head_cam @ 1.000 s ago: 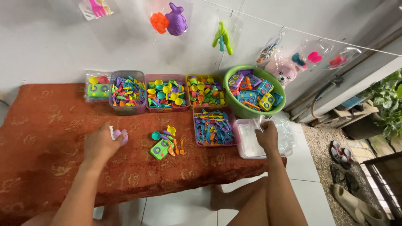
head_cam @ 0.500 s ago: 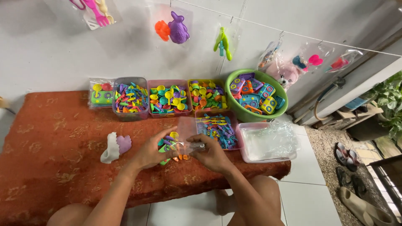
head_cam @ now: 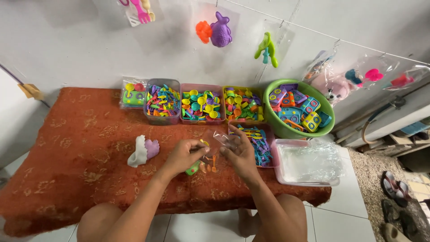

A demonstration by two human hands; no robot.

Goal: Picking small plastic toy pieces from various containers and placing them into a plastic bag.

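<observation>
- White wall behind, with toys in clear bags hung on a line; below it a low bench (head_cam: 67,148) draped in a rust-orange patterned cloth, on a white tiled floor.
- Far left of the row at the wall: a small clear packet (head_cam: 133,93) of green and yellow toys, then three clear tubs (head_cam: 201,104) heaped with small bright plastic pieces.
- On the cloth lie a white and a lilac shell-shaped piece (head_cam: 143,151), left lying there since a second ago, when the left hand was on them.
- Left hand (head_cam: 184,154) has come in to the middle; its grip is pinched shut on one edge of a clear plastic bag (head_cam: 219,141).
- That bag is thin, glossy and crinkled, held just above the cloth between both hands; half a second ago the hands were lower, down on the pile.
- Under it a small pile of toy parts (head_cam: 204,166): a green piece and orange spoon-like pieces, hard shiny plastic.
- Right hand (head_cam: 239,154) grips the bag's other edge, fingers closed on it; a second ago it was over by the tray.
- Behind it, a tub of blue and purple utensils (head_cam: 260,143).
- Further right, a round green basin (head_cam: 322,127) of blocky toys, and a clear tray (head_cam: 309,179) of loose plastic bags.
</observation>
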